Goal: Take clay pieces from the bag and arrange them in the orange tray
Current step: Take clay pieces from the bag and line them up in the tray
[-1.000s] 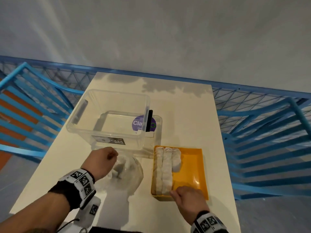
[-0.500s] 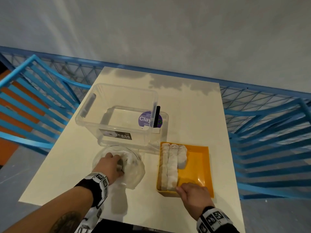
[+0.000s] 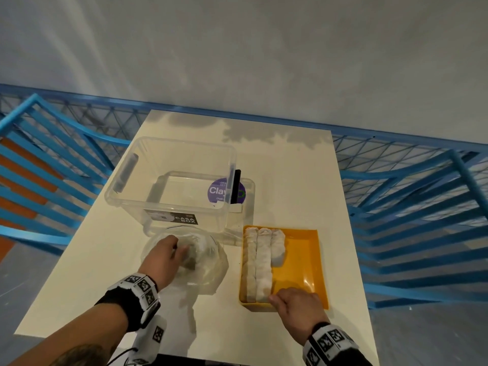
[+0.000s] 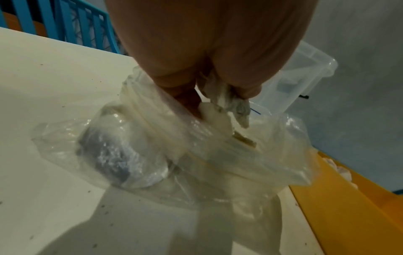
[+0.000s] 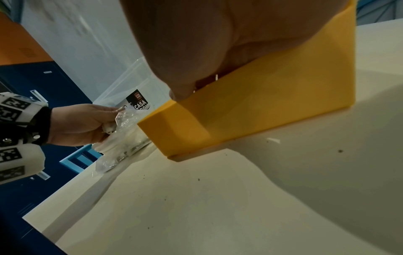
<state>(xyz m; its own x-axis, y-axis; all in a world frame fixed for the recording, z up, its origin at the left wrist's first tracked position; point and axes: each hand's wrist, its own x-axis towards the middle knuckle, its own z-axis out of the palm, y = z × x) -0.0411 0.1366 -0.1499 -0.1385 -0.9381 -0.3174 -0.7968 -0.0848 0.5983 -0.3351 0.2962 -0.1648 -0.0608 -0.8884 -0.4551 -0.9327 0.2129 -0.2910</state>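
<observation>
A clear plastic bag (image 3: 208, 262) lies on the table, left of the orange tray (image 3: 306, 262). My left hand (image 3: 184, 253) reaches inside it. In the left wrist view its thumb and fingers (image 4: 185, 96) pinch a whitish clay piece (image 4: 226, 100) within the bag (image 4: 174, 151). Three pale clay pieces (image 3: 264, 262) lie side by side along the tray's left wall, the rightmost being shorter. My right hand (image 3: 290, 299) grips the tray's near wall (image 5: 272, 107), thumb outside and fingers over the rim.
A clear storage box (image 3: 174, 212) stands just behind the bag, with a lid bearing a purple Clay sticker (image 3: 216, 191) beside it. Blue chairs (image 3: 52, 186) flank the white table (image 3: 290, 175) on both sides. The tray's right half is bare.
My left hand went from the bag's mouth down into the bag and closed on a piece. The right hand stayed on the tray's near edge. The view shifted slightly.
</observation>
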